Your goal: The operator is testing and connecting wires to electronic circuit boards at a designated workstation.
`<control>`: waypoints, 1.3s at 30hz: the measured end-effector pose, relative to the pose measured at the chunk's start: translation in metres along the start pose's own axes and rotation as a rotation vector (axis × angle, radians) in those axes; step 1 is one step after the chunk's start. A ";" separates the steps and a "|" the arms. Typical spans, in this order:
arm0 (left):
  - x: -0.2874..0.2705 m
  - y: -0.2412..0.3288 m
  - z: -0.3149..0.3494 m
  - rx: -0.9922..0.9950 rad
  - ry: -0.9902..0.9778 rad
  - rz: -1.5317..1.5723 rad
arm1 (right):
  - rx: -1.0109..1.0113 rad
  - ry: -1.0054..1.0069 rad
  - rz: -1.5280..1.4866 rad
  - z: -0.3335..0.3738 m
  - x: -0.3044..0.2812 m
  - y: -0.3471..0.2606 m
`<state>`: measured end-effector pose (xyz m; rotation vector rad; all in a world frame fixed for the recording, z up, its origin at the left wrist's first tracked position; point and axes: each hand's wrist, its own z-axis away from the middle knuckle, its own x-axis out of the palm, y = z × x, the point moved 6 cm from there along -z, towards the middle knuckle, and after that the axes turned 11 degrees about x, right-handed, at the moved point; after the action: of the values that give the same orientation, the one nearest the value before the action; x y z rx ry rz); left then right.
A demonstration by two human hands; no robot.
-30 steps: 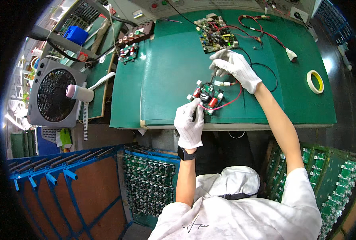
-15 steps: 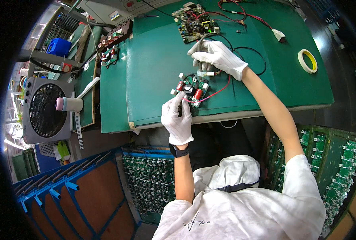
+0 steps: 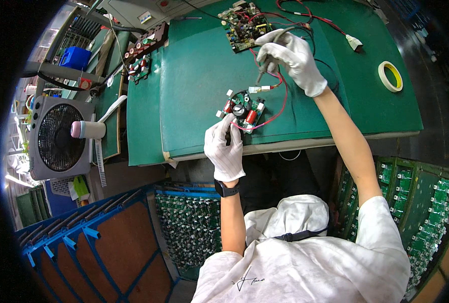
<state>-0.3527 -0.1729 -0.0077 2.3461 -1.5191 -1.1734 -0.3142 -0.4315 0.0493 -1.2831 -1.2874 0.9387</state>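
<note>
Both grips clamped: right hand (image 3: 296, 59) on slanting probe (image 3: 259, 78), tip toward circuit board (image 3: 242, 108), left hand (image 3: 223, 150) on board

White gloves (image 3: 224, 154), a black watch (image 3: 226, 189) and a white shirt (image 3: 310, 270) are worn.

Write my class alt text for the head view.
Gloved left hand at the near edge of a small circuit board on a green work surface; gloved right hand holding a slim pointed tool. A larger circuit board lies beyond.
</note>
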 end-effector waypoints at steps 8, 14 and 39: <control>0.000 0.004 -0.004 0.070 0.048 -0.017 | 0.109 -0.261 0.190 0.017 0.025 0.001; 0.000 0.002 0.000 0.053 0.039 -0.015 | -0.040 -0.233 0.333 0.018 0.030 0.006; -0.002 0.013 -0.007 0.057 0.033 0.047 | -0.116 -0.286 0.479 0.031 0.039 -0.008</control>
<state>-0.3586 -0.1796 0.0047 2.3399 -1.6083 -1.0900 -0.3414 -0.3896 0.0581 -1.6322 -1.2864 1.4428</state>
